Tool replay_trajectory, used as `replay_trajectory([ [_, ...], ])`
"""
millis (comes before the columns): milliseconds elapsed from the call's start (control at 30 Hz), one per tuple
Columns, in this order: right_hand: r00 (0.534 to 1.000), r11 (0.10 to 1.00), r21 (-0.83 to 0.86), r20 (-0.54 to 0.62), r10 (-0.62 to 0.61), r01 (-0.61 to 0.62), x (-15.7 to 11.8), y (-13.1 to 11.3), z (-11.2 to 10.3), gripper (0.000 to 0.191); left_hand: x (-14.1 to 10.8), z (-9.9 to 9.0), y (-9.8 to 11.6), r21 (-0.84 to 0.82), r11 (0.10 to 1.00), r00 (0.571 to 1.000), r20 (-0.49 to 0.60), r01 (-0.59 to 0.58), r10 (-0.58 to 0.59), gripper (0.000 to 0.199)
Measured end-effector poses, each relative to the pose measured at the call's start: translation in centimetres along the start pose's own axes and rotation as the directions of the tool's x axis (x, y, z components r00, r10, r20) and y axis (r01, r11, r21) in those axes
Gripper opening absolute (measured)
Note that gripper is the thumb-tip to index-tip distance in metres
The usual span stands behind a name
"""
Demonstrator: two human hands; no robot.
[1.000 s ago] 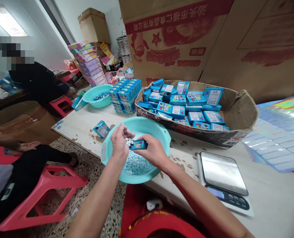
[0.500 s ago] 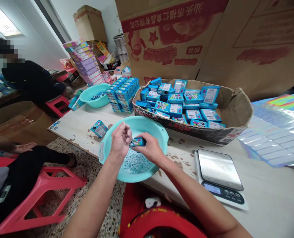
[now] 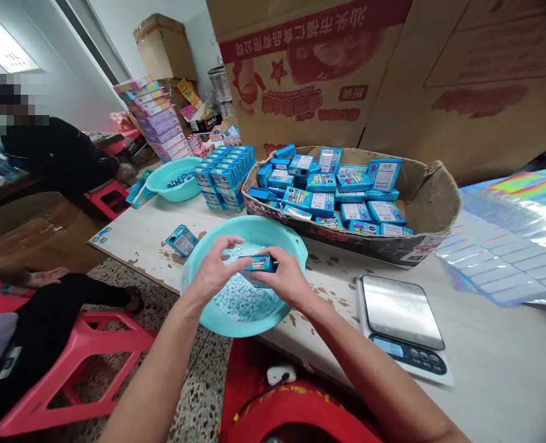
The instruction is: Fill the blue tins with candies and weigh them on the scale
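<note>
My right hand [image 3: 288, 275] grips a small blue candy box [image 3: 258, 264] over a turquoise basin [image 3: 192, 271]. My left hand [image 3: 216, 267] is at the box's left end, fingers curved and apart from the thumb; the thumb tip reaches the box, and whether it presses on it I cannot tell. Below both hands, many pale blue candy tablets [image 3: 240, 300] lie in the basin. On the table left of the basin rests a single blue box [image 3: 182, 240]. Behind, a torn carton [image 3: 432, 209] holds several similar blue boxes [image 3: 321, 183].
A kitchen scale [image 3: 402, 314] stands at right, near shiny printed sheets [image 3: 498, 246]. Stacked blue boxes [image 3: 224, 175] and a second turquoise basin [image 3: 155, 184] are at the back left. Two other people sit at left, one by a red stool [image 3: 83, 351]. Large cardboard [image 3: 328, 74] rises behind.
My left hand has gone from curled fingers above the basin to a spread shape with its thumb at the box. The box in my right hand has shifted slightly.
</note>
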State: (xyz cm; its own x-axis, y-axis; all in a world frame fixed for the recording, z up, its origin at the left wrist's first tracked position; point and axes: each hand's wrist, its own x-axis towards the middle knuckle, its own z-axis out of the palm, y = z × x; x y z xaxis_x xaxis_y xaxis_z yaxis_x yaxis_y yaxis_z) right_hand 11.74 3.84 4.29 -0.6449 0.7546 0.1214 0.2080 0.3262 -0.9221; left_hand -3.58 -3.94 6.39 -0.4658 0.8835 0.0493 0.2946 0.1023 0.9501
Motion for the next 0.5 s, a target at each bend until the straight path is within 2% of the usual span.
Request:
replay_trajectory([
  [33,1.0,0.999,0.025,0.002,-0.026,0.026,-0.1,0.0,-0.1,0.03,-0.2,-0.3,-0.1,0.051,0.998,0.997,0.071,0.021,-0.025,0.041],
  [100,0.997,0.993,0.092,0.029,-0.071,0.068,-0.2,0.0,-0.1,0.033,-0.5,-0.7,-0.2,0.044,0.995,0.982,0.159,0.093,-0.099,0.049],
  [200,0.996,0.961,0.275,0.067,-0.05,0.03,-0.9,-0.2,-0.8,0.038,-0.7,-1.1,-0.1,-0.085,0.985,0.971,0.198,0.151,-0.132,0.057],
  [267,0.998,0.919,0.393,0.061,0.008,-0.032,-2.2,-0.3,-2.6,0.043,-0.8,-1.8,-0.4,-0.102,0.982,0.976,0.17,0.158,-0.139,0.06],
  [300,0.998,0.901,0.431,0.033,0.045,-0.055,-3.0,-0.3,-3.9,0.044,-0.8,-2.2,-0.7,-0.047,0.985,0.976,0.151,0.163,-0.154,0.061],
  [367,0.989,0.892,0.445,-0.079,0.125,-0.078,-5.2,0.0,-7.4,0.046,-0.9,-3.2,-2.1,0.204,0.966,0.968,0.161,0.159,-0.194,0.062],
  [433,0.954,0.921,0.38,-0.236,0.185,-0.084,-7.6,0.9,-11.3,0.045,-1.0,-3.7,-4.0,0.521,0.848,0.928,0.258,0.099,-0.268,0.062],
  [500,0.906,0.954,0.277,-0.366,0.213,-0.112,-9.9,2.2,-14.8,0.045,-1.1,-3.3,-5.9,0.734,0.679,0.854,0.35,0.006,-0.386,0.065],
])
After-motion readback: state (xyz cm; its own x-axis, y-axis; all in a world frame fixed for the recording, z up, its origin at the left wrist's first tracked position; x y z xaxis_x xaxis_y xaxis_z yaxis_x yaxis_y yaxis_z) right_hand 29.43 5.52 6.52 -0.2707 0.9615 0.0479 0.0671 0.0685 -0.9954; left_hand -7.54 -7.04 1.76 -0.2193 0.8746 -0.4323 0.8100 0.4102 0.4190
